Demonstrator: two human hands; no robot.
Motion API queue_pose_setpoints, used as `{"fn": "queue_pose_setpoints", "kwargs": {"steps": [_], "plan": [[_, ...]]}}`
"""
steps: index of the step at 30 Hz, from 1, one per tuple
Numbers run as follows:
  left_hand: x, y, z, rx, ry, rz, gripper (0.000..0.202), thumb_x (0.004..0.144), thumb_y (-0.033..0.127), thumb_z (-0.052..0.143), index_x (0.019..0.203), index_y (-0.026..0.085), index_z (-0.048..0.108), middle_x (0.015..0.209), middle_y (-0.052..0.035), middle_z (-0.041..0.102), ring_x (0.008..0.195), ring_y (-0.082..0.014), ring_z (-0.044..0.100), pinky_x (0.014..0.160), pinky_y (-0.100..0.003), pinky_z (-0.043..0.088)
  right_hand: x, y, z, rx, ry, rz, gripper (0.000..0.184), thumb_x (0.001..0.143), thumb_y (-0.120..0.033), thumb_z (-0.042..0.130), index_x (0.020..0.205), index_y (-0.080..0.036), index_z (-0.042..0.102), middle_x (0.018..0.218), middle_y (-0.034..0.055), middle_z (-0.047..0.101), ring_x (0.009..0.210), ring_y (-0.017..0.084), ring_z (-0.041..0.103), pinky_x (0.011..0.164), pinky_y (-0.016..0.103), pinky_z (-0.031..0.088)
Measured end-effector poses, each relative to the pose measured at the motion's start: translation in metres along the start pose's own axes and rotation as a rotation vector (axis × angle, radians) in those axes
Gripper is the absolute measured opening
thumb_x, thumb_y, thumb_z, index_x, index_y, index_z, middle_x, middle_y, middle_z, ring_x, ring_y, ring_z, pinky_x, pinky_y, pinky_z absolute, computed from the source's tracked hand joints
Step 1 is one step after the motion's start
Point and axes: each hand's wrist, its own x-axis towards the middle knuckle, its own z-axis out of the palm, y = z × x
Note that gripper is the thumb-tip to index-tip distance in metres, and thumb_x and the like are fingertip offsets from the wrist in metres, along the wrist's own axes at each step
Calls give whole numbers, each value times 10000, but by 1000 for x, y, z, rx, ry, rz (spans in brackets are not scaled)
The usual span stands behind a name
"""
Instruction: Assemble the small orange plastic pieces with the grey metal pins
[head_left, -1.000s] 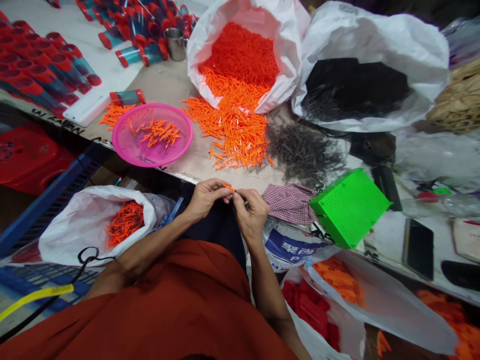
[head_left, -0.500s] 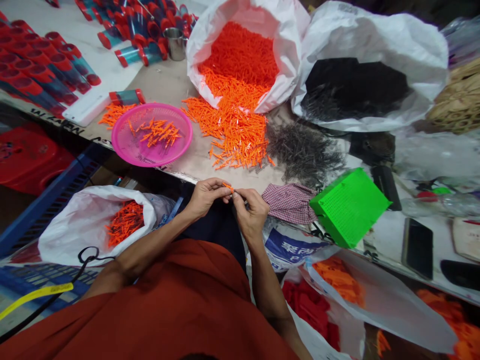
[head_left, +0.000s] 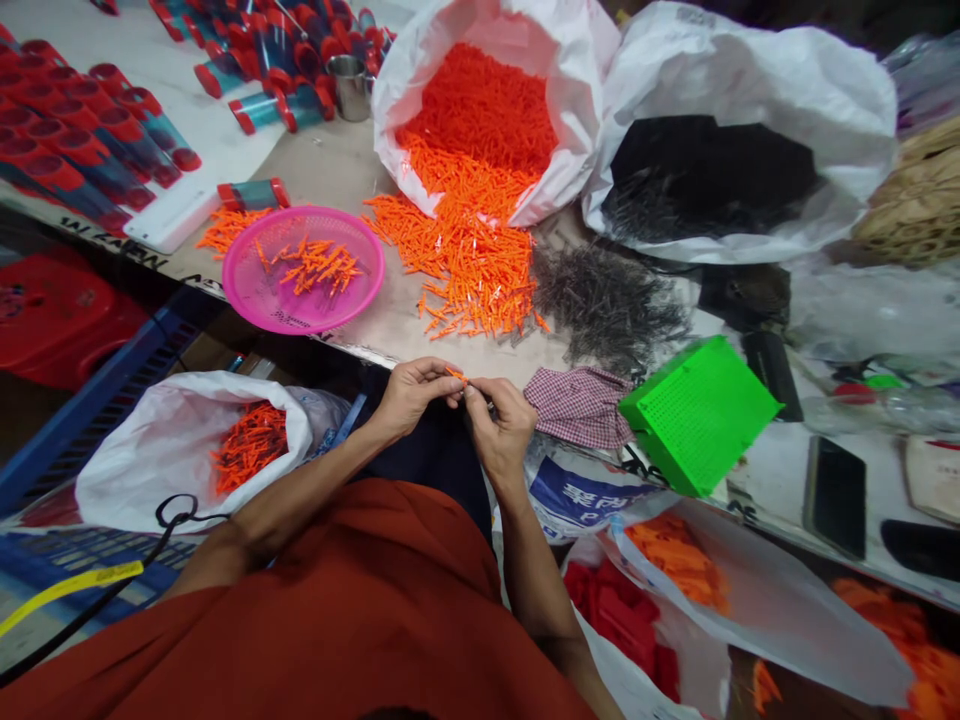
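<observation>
Pinching an orange plastic piece, the hands meet — a sack with blue characters lies just beside.

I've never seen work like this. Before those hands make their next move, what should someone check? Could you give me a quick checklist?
Left hand gripping the small orange plastic piece: ok, pinched in the fingertips.
Right hand holding something: cannot tell, its fingers hide whatever may be there.
Round pink plastic basket holding orange pieces: ok.
Open white plastic sack with orange pieces, beside the lap: ok, its mouth is open.
Bright green perforated plastic tray lying flat: not ok, it sits tilted.
</observation>
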Motion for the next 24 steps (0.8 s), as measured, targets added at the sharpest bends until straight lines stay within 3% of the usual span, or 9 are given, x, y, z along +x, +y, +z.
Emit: {"fn": "queue_pose_setpoints", "kwargs": {"steps": [17,24], "plan": [[-5,-3,1,113,37,127,143,645,240,729,724,139,665,579,23,634,497,-80,572,532,-203,465,-2,-2,0,-70,3,-1,120,827,-181,549,774,-179,656,688,2,627,635,115,563,604,238,424],[-7,-3,-6,261,-33,206,103,711,234,671,767,147,673,635,12,651,561,-92,594,585,-209,483,-4,-4,1,-93,-5,-7,122,827,-187,552,767,-185,658,675,-5,623,626,114,554,608,237,420]]}}
